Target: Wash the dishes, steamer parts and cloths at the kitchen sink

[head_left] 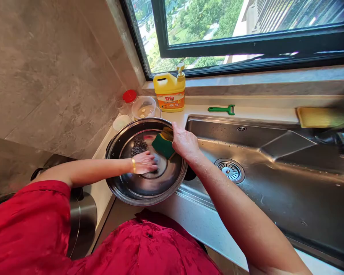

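From here, the only words I can make out are on the yellow dish-soap jug (169, 91), which stands on the far edge of the counter beyond the steel pan (145, 201). Two large red Chinese characters, 立白, the Liby brand name, sit on its front. Just below them, an orange and white label (171, 101) wraps the jug, but its smaller print is too tiny and blurred to read from here.

Large grey marble-look tiles (51, 76) cover the wall beside a black-framed window (246, 49). Green trees (195, 23) and a neighbouring building (298, 15) show outside in bright daylight
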`<action>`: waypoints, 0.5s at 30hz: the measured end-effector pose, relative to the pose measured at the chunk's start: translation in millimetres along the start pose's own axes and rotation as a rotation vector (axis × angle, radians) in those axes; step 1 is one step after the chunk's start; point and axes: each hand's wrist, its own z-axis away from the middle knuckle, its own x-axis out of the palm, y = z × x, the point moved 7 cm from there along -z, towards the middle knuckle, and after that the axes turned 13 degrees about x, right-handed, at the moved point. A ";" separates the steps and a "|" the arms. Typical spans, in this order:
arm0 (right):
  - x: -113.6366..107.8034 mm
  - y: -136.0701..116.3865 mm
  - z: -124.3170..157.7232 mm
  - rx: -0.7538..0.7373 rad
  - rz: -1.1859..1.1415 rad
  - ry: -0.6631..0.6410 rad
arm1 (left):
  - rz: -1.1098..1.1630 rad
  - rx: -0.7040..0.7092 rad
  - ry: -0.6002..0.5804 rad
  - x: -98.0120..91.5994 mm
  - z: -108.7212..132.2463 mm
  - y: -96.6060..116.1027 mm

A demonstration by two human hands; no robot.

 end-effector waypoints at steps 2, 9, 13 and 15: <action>0.3 -0.3 -0.2 -0.001 0.004 0.001 | 0.028 0.020 0.004 0.3 10.6 2.3; 0.6 -1.0 1.1 0.006 0.003 0.004 | 0.072 -0.026 0.027 -0.1 3.4 6.5; 0.7 -2.7 2.5 0.008 0.006 0.009 | 0.063 -0.007 -0.008 3.7 0.8 11.3; 0.9 -3.2 2.5 0.008 0.007 0.016 | 0.058 -0.014 -0.008 3.8 -4.3 11.0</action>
